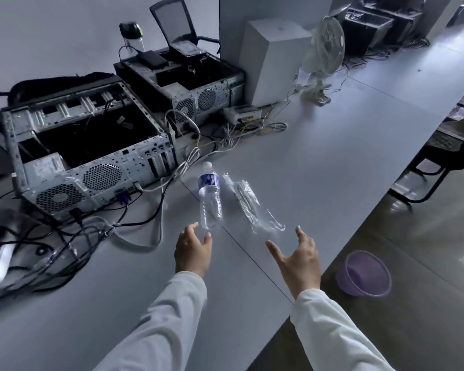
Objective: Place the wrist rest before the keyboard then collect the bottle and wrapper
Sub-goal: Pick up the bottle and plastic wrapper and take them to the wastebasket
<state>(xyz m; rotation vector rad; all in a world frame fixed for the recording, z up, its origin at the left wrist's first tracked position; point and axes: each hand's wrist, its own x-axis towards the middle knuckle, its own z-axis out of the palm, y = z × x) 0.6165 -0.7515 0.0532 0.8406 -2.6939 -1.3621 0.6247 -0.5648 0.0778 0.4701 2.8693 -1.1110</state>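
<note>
Collect step in hand, judging by reach. Water bottle point(210, 199) lies on table point(319, 170), clear wrapper point(249, 203) just beside at 3 o'clock. Left hand point(193, 253) spread, empty, near bottle base; right hand point(299, 259) spread, empty, near wrapper end. Wrist rest, keyboard not in view; that step unverifiable. 2 pickups left.

The bottle point(210, 200) has a blue label, but its print is too blurred to read.

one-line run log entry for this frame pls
phase: reach for bottle and wrapper | left hand: open, just short of bottle base | right hand: open, near wrapper | both lying on table, untouched
</note>
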